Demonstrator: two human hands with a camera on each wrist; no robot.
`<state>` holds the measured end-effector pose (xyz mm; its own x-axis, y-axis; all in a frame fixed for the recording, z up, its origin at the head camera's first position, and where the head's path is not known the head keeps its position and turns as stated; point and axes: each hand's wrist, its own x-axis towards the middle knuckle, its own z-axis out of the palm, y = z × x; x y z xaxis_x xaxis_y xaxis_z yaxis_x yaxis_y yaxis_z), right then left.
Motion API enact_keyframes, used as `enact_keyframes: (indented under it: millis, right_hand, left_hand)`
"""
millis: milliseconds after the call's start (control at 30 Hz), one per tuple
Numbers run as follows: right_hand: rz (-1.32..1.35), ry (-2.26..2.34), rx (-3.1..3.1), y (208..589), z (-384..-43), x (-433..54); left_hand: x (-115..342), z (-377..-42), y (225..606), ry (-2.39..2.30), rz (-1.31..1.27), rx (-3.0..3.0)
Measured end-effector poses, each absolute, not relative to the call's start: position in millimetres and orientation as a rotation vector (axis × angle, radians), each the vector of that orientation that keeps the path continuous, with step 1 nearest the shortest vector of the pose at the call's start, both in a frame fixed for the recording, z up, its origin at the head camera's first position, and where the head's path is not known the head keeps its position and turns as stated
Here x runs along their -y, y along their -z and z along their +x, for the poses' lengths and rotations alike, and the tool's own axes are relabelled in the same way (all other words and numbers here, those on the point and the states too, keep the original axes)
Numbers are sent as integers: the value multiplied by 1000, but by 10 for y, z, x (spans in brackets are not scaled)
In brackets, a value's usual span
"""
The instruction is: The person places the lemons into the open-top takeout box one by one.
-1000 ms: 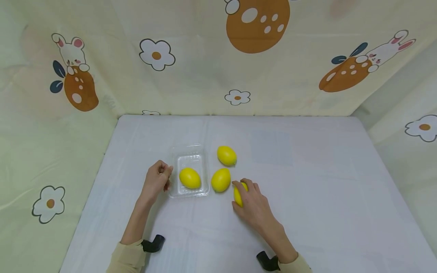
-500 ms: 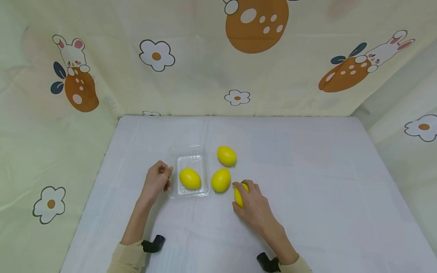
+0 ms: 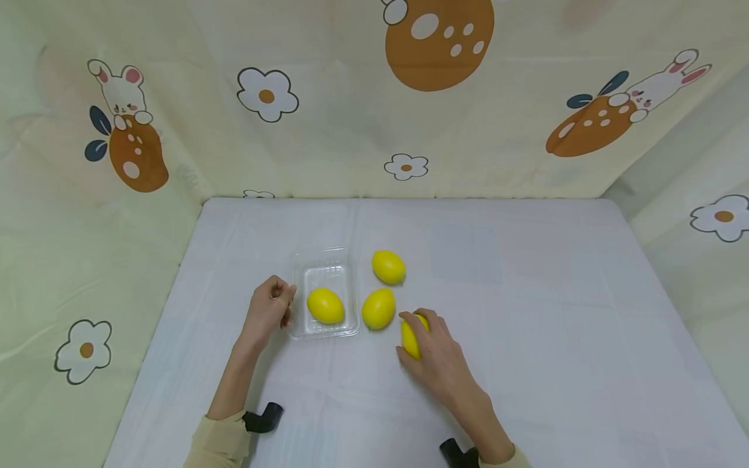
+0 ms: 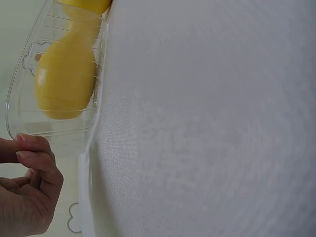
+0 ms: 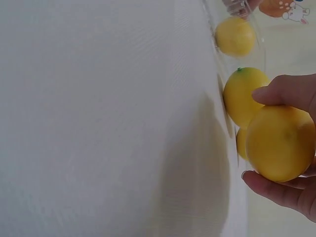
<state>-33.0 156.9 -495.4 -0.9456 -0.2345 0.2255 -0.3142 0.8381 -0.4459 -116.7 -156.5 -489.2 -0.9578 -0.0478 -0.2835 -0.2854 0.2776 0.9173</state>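
Note:
My left hand pinches the left rim of a clear plastic container between thumb and fingers; the left wrist view shows the fingertips at the rim. Inside the container lies one yellow lemon. My right hand grips another lemon, thumb on one side and fingers on the other. In the right wrist view this lemon overlaps the ones behind it. Between the container and the right hand sits a lemon, with a further lemon just beyond it.
All of this is on a table covered in white cloth. A pale curtain printed with rabbits and flowers hangs behind and at both sides. Black wrist mounts stick out from both sleeves.
My right hand has shifted very slightly, its wrist edging toward the near side, with the lemon still gripped. The left hand, the container and the other lemons stay where they were.

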Motion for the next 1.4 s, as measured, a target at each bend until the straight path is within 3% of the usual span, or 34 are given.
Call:
enact_keyframes:
  millis: [533, 1400]
  right_hand:
    - [580, -745, 2701, 4650, -380, -1385]
    - [894, -773, 2724, 4438, -1305, -751]
  left_hand:
    - [1590, -1168, 4895, -1747, -322, -2314]
    - [1582, -1185, 4919, -1768, -311, -2342]
